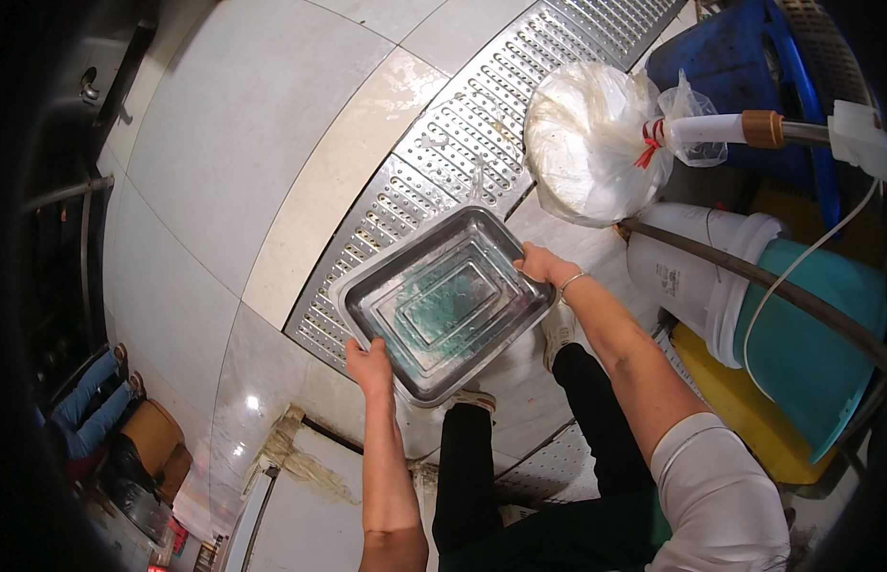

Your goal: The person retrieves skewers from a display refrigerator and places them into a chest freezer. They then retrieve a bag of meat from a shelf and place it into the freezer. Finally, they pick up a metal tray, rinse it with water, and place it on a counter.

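Between my two hands is a rectangular stainless steel tray [447, 304], wet-looking, with stepped ridges and a greenish sheen on its bottom. My left hand [370, 365] grips the rim at the tray's lower left, thumb on top. At the upper right end, my right hand [547, 266], with a bracelet at the wrist, grips the opposite rim. The tray is held over a perforated metal drain cover [400, 214] and the tiled floor in front of my shoes. Both hands' fingers beneath the rim are hidden.
A plastic-wrapped round object [594, 143] tied with red string stands right of the drain. White buckets [679, 264], a teal container [808, 336], a blue bin [715, 71] and a hose [758, 275] crowd the right. A seated person in jeans [93, 407] is at far left.
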### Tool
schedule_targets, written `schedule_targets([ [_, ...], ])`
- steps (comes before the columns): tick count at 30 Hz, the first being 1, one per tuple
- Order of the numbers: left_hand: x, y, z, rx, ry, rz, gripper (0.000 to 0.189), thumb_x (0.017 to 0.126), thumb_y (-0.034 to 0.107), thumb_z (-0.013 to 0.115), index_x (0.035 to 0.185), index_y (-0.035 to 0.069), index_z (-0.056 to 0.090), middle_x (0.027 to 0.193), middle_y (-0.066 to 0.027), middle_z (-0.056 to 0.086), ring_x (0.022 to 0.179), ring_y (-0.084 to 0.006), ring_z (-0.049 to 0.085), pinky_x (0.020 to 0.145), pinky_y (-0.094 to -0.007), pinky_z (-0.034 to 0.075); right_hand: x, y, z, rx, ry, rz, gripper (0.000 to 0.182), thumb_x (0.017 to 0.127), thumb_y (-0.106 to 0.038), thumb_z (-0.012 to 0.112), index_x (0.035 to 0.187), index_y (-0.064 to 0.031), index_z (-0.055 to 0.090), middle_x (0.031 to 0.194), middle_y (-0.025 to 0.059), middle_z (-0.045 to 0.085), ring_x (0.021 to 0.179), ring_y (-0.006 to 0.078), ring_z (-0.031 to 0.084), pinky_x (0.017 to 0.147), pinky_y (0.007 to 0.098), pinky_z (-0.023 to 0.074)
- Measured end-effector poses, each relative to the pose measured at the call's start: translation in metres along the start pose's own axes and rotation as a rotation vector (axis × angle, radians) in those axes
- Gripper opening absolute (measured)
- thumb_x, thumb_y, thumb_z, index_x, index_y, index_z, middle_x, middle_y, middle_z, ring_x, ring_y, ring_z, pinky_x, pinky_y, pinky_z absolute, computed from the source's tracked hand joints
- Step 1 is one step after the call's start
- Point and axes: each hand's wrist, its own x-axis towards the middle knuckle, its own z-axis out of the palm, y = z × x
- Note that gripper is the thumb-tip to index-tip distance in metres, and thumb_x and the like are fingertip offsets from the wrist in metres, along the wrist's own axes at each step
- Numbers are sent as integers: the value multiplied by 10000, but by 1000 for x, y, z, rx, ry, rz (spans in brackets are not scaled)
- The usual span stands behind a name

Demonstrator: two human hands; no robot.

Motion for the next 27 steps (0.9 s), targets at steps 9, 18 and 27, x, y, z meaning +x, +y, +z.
schedule_targets([
  [9, -4, 24, -1, 13, -10, -34, 196, 685, 128, 594, 757, -27, 500, 707, -119, 560, 645, -197, 512, 645, -316, 422, 3, 2, -7, -7, -58, 3, 480, 806, -333, 516, 1114, 28, 443, 1062, 268, 535, 1007, 384, 514, 854, 413, 401],
  [18, 0, 40, 0, 18, -38, -39, 220, 688, 150, 605, 808, -22, 539, 759, -132, 601, 691, -216, 558, 684, -320, 434, 16, 12, -12, -2, -91, -37, 521, 783, -363, 537, 1089, 51, 460, 1039, 258, 548, 996, 354, 527, 842, 381, 404],
  [27, 3, 53, 1, 5, -41, -21, 246, 700, 198, 612, 792, -20, 546, 743, -119, 598, 684, -195, 550, 667, -316, 430, 18, 6, -26, 8, -161, -27, 508, 772, -344, 561, 1080, 50, 475, 1014, 219, 570, 939, 304, 556, 807, 369, 417],
])
